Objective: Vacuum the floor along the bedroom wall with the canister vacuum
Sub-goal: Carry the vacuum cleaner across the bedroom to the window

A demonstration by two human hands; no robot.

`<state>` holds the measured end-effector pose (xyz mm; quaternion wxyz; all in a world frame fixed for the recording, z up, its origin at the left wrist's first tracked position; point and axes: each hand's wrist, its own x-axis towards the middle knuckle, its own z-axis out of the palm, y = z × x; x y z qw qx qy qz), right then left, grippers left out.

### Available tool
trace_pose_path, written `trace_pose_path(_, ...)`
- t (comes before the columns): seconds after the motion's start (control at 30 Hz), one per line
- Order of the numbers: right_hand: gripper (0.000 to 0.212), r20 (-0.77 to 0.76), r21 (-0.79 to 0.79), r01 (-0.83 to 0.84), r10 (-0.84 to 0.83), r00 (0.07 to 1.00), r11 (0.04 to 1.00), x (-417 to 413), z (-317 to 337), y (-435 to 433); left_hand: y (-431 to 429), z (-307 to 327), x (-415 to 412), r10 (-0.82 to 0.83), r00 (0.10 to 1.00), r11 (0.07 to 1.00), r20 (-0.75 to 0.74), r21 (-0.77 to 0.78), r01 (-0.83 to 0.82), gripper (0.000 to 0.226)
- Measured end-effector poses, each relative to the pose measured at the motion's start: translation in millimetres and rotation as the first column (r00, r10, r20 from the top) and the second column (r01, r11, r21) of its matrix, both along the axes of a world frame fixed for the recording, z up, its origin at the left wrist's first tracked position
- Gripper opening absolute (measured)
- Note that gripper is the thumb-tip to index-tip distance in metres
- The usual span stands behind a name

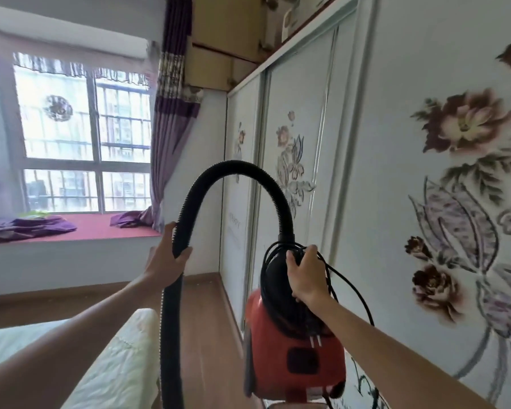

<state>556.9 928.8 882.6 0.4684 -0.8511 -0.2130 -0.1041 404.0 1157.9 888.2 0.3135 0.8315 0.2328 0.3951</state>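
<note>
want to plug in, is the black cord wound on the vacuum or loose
Wound: black power cord loops around the red canister vacuum under the right hand.

Only the person's arms and hands are in view, and all are bare. The left forearm (71, 329), to the left of the red plastic canister vacuum with the black domed top (278, 379), is uncovered along its whole visible length up to the wrist. It looks slender and smooth. The right forearm (396, 349), to the right of the vacuum, is likewise bare as far as the wrist. The left hand (167, 255), up and left of the vacuum, and the right hand (306, 273), above it, are bare too, with slim fingers. The nails are too blurred to make out.
</note>
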Motion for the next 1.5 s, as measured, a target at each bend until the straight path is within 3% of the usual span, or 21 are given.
trace_pose_path(0.17,0.039,0.010,-0.019,-0.137,0.137,0.991,0.990,64,-8,53,22,-7,35,0.102,0.994,0.995,-0.026,-0.001,-0.102,0.053)
trace_pose_path(0.33,0.048,0.015,-0.015,-0.224,0.224,0.974,0.974,103,-13,97,54,-16,54,0.212,0.976,0.977,-0.047,-0.031,-0.213,0.050)
trace_pose_path(0.7,0.033,0.020,-0.065,-0.354,0.356,0.934,0.933,161,-35,192,132,-32,85,0.299,0.951,0.951,-0.083,-0.055,-0.304,0.051)
trace_pose_path(0.87,0.041,-0.029,-0.052,-0.369,0.368,0.929,0.928,207,-50,254,190,-44,119,0.321,0.939,0.943,-0.122,-0.050,-0.329,0.052)
trace_pose_path(1.07,0.031,-0.005,-0.053,-0.383,0.384,0.924,0.922,264,-60,344,280,-52,171,0.360,0.917,0.926,-0.172,-0.054,-0.374,0.050)
trace_pose_path(1.23,0.045,-0.020,-0.013,-0.343,0.342,0.939,0.939,315,-54,405,336,-45,222,0.322,0.930,0.944,-0.178,-0.012,-0.329,0.053)
trace_pose_path(1.33,0.033,-0.014,0.003,-0.352,0.352,0.936,0.936,339,-46,434,366,-41,250,0.294,0.942,0.954,-0.162,-0.007,-0.299,0.054)
trace_pose_path(1.5,0.034,-0.018,-0.016,-0.367,0.367,0.930,0.930,384,-36,475,417,-39,290,0.288,0.947,0.956,-0.140,-0.023,-0.294,0.054)
